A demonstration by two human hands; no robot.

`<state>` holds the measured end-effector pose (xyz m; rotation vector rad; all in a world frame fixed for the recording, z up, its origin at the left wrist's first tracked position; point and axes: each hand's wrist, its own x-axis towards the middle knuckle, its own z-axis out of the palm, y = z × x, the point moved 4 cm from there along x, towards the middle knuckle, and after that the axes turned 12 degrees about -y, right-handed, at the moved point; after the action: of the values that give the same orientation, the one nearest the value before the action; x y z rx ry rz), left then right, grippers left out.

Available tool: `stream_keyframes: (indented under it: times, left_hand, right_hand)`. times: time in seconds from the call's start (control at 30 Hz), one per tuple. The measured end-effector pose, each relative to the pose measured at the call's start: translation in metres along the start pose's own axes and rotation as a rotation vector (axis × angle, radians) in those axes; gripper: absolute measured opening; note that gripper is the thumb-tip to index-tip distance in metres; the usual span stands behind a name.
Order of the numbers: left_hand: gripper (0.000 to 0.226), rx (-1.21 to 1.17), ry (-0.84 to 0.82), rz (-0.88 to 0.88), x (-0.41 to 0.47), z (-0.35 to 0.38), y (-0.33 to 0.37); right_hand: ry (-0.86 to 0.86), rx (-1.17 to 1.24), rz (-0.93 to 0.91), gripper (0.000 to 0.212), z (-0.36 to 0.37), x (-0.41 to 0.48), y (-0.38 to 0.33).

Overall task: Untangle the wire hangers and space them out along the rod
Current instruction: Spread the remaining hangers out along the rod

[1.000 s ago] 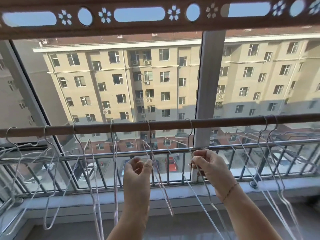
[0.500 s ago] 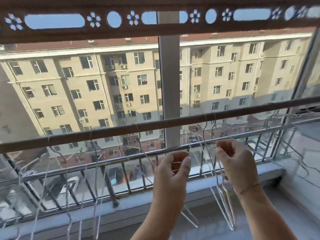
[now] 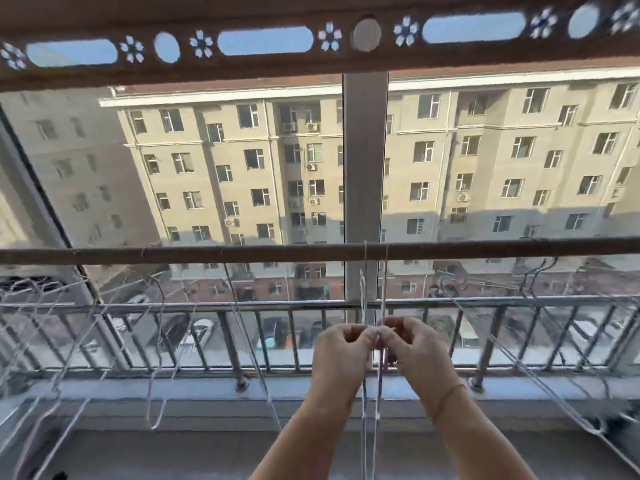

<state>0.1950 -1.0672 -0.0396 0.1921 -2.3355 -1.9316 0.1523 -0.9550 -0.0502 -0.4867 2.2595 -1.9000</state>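
Head view: a person's left hand and right hand meet just below the brown rod. Their fingers are curled, each pinching the thin wire of two wire hangers that hang edge-on and close together from the rod, in front of the window post. More hangers dangle, blurred, to the left; another bunch crowds the rod at right. A thin bracelet circles the right wrist. A metal railing runs behind.
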Motion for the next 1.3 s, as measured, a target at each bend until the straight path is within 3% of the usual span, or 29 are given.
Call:
stream_keyframes:
  times: [0.17,0.5,0.87,1.03,1.13,1.3]
  left_hand:
    - [0.013,-0.158,0.051,-0.069,-0.004,-0.008,-0.005]
    - [0.008,-0.404,0.357,-0.086,-0.018,-0.066,-0.020]
    - [0.009,-0.414,0.331,-0.095,-0.015,-0.073,-0.031]
    - [0.021,-0.142,0.419,0.046,-0.020,-0.072,-0.017]
    - [0.045,0.009,0.524,0.178,-0.028,-0.065,0.003]
    - [0.032,0.037,0.455,0.383,-0.035,-0.021,0.038]
  right_hand:
    - [-0.072,0.066,-0.032,0.006,0.005,0.004,-0.003]
    - [-0.172,0.148,0.000,0.009,0.033,0.016,-0.011]
    - [-0.179,0.105,0.036,0.012,0.037,0.015,-0.007]
    - [-0.124,-0.020,0.015,0.008,0.028,0.009,-0.002]
    - [-0.033,-0.105,-0.026,0.009,0.010,-0.001,-0.003]
    - [0.178,-0.209,-0.112,0.009,-0.045,-0.029,-0.018]
